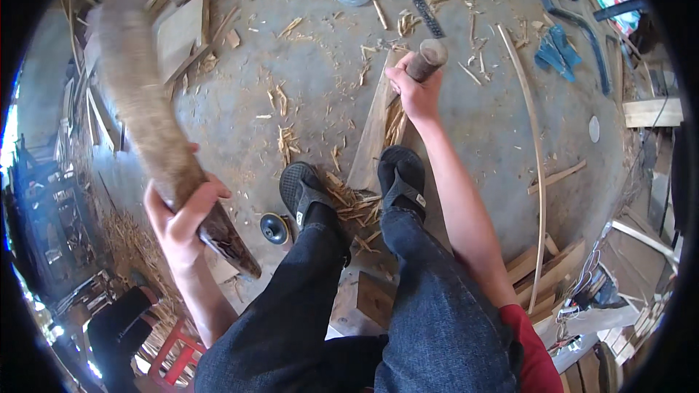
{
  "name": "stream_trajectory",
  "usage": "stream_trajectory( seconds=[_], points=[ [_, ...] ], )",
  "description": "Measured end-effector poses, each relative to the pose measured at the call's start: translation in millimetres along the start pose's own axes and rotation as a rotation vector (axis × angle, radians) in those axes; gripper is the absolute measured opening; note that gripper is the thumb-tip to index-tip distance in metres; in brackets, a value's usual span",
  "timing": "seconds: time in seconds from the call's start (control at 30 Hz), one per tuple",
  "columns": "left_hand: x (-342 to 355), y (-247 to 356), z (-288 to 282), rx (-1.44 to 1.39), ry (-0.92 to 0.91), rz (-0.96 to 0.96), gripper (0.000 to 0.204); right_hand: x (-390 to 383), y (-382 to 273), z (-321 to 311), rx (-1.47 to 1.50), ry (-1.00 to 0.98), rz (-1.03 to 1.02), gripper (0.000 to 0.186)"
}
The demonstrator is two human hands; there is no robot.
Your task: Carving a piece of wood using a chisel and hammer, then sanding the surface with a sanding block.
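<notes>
- Wooden plank (373,131) lies flat on the concrete floor (306,65), near end pinned under both sandalled feet (353,189).
- Right hand (415,91): fingers clenched round a short round tool handle (426,58), set upright over the plank's far end.
- Left hand (182,218): fingers clenched round a long wooden club (145,116), raised and motion-blurred.
- Wood shavings (349,204) lie between the feet.

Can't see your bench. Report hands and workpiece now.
Left hand grips raised wooden club. Right hand holds chisel handle on plank. Feet pin plank.

Rough matt wooden club (145,109); pale raw wood plank (373,127); dusty matt concrete floor (313,73); rubber sandals (402,175).
</notes>
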State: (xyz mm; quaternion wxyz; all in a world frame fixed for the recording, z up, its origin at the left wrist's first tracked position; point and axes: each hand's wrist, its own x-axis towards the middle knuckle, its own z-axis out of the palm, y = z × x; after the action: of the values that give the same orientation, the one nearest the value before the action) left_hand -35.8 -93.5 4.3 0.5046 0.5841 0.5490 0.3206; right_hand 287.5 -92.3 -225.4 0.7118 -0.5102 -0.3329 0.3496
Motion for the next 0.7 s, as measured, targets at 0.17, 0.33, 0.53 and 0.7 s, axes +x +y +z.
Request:
stream_trajectory(
  seconds=[0.17, 0.33, 0.53, 0.7],
  points=[
    [-12.1, -15.7, -2.4, 0.114, -0.100, -0.064, 0.049, -4.6, 3.1, 5.8, 0.002, -0.087, 0.054, 0.020],
    [-12.7, -10.8, 10.7, 0.132, -0.139, -0.149, 0.037, -16.1, -2.0, 0.7, -0.072, -0.174, -0.031, 0.019],
    [-19.3, -24.1, 31.6, 0.115, -0.228, -0.172, 0.046, -27.9, -3.7, 27.0, -0.293, -0.174, -0.146, 0.020],
    [-14.8, -5.3, 28.4, 0.258, -0.158, 0.085, 0.055, -23.2, 7.7, 31.8, -0.261, -0.181, -0.143, 0.011]
  ],
)
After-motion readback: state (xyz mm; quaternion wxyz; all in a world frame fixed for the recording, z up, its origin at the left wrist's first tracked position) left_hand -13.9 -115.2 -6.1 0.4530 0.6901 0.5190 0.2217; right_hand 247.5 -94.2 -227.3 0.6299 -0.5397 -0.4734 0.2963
